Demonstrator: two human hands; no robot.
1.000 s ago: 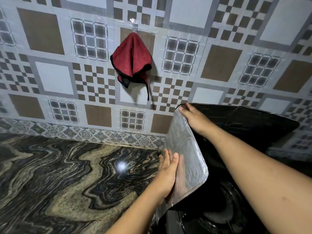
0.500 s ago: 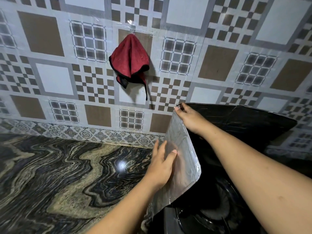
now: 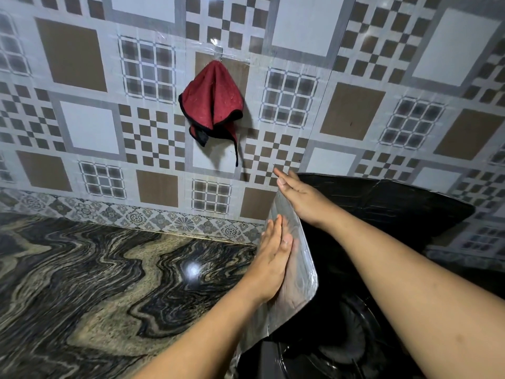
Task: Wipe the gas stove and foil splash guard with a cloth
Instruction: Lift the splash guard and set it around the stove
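While the red cloth (image 3: 211,103) hangs unused, both flat open hands (image 3: 273,259) press the foil guard (image 3: 302,280), gripping nothing

gas stove (image 3: 341,351) mostly dark, cut off by the bottom edge, burner indistinct

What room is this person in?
Most likely a home kitchen. A gas stove sits on a marbled stone counter, a foil splash guard stands beside it, and a red cloth hangs on the tiled wall.
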